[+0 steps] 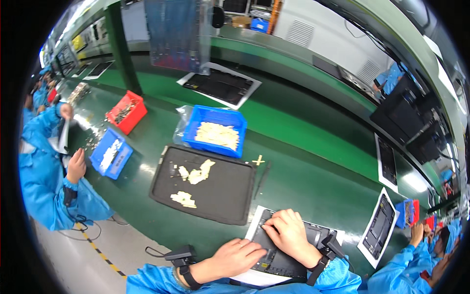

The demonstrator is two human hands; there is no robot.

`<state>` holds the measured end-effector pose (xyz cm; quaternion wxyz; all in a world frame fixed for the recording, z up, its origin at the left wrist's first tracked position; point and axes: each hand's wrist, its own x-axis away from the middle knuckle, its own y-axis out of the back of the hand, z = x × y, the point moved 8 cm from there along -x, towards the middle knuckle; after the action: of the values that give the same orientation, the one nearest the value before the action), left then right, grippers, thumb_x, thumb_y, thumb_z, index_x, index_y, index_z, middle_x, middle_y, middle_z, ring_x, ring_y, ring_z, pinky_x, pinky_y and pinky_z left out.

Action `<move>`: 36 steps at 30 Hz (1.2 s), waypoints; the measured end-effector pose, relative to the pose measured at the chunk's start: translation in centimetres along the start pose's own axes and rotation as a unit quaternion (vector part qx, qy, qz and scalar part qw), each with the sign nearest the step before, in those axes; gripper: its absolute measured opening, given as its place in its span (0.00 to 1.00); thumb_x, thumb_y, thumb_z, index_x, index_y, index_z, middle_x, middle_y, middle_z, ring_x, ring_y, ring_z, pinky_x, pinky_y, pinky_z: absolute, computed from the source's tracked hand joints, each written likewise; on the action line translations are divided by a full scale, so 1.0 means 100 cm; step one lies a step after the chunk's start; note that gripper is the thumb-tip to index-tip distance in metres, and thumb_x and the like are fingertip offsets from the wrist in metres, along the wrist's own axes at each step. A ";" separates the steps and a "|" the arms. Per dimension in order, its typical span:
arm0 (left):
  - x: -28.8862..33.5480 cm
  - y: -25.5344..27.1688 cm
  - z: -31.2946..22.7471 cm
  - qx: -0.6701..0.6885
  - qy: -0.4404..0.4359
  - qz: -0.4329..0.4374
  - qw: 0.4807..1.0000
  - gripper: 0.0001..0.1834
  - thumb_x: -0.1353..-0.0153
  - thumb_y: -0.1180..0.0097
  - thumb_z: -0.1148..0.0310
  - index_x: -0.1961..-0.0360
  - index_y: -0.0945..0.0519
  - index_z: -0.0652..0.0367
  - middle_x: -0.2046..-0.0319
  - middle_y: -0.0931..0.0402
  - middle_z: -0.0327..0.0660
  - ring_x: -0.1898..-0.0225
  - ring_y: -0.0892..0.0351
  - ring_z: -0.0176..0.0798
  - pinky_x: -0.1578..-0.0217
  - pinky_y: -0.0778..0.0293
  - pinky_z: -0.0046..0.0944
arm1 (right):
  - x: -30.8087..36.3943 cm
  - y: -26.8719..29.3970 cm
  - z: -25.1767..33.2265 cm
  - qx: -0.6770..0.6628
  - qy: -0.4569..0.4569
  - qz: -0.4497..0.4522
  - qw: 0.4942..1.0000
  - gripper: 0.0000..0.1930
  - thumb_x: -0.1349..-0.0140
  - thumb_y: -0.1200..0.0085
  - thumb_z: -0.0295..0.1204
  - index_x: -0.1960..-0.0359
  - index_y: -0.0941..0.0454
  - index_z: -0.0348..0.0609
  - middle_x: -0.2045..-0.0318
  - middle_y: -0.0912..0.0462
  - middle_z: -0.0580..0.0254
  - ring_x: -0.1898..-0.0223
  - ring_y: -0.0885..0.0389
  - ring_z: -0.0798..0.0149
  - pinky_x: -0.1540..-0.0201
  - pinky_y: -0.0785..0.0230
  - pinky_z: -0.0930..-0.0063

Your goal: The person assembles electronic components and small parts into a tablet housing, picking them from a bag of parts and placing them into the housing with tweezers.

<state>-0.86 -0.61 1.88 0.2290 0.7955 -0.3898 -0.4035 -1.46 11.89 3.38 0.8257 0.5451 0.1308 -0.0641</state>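
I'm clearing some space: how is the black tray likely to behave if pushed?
The black tray should probably slide flat rather than tip, being broad and shallow. It looks fairly stiff, as its low rim keeps an even outline. The pale strips lie heaped on it, apparently loose, so a sharp shove may scatter them.

A flat black rectangular tray (225,196) lay on the green worktable (303,181), small pale-yellow strips (198,176) upon it. Behind the tray, as I saw it, stood a blue rectangular plastic bin (223,115) with more strips inside. Farther left, a red plastic bin (138,115) stood behind a second blue plastic bin (120,164). Beside the tray's right edge lay a thin black rod (263,180); in front, to the right, a black rectangular panel (281,264) lay on a white sheet (252,226).
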 end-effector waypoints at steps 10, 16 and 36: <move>0.011 0.104 0.051 0.599 0.153 -0.195 0.761 0.06 0.36 0.46 0.73 0.60 0.25 0.64 0.76 0.26 0.44 0.78 0.27 0.37 0.74 0.30 0.36 | 0.001 0.019 -0.025 -0.199 -0.044 -0.073 0.976 0.03 0.46 0.38 0.24 0.72 0.20 0.39 0.71 0.21 0.59 0.67 0.24 0.59 0.63 0.32 0.70; -0.020 0.160 0.105 -0.210 0.157 -0.185 0.947 0.10 0.49 0.36 0.70 0.66 0.19 0.61 0.68 0.24 0.43 0.68 0.24 0.45 0.67 0.27 0.41 | 0.004 0.046 -0.017 -0.198 -0.046 -0.111 0.973 0.03 0.47 0.38 0.24 0.72 0.20 0.40 0.72 0.21 0.60 0.68 0.24 0.60 0.64 0.32 0.70; -0.051 0.140 0.018 -0.069 0.076 -0.143 0.984 0.05 0.46 0.39 0.76 0.67 0.20 0.61 0.74 0.21 0.41 0.74 0.21 0.43 0.73 0.26 0.39 | -0.033 0.052 0.035 -0.430 -0.037 0.003 0.902 0.15 0.40 0.41 0.25 0.51 0.27 0.39 0.61 0.21 0.56 0.67 0.20 0.70 0.68 0.26 0.77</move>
<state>-10.36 -4.85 12.71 0.2522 0.8538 -0.2247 -0.3962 -2.81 10.65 10.17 0.9842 0.1346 0.1136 -0.0190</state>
